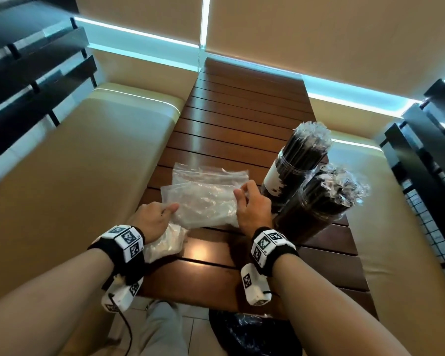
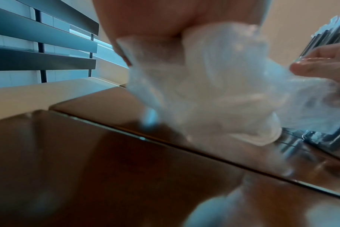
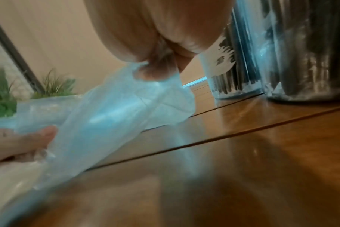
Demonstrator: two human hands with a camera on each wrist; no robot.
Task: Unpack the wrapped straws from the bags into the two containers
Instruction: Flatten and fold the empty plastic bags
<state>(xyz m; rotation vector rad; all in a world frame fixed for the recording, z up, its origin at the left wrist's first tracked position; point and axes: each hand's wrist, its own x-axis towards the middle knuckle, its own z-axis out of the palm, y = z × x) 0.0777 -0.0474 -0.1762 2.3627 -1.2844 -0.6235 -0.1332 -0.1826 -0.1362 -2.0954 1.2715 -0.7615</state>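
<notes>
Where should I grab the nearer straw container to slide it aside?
Grip the nearer straw container low around its clear wall, coming from its right side. Wrapper ends splay loosely from its top, and the right hand and bag crowd its left.

Slatted wooden table (image 1: 229, 119), two straw-filled containers (image 1: 293, 170) standing right, clear bags (image 1: 206, 199) lying centre

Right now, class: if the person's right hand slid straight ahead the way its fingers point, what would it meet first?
Probably only the flat clear plastic bag lying beyond the bag the right hand pinches, then bare slatted wooden table; depth is uncertain.
</notes>
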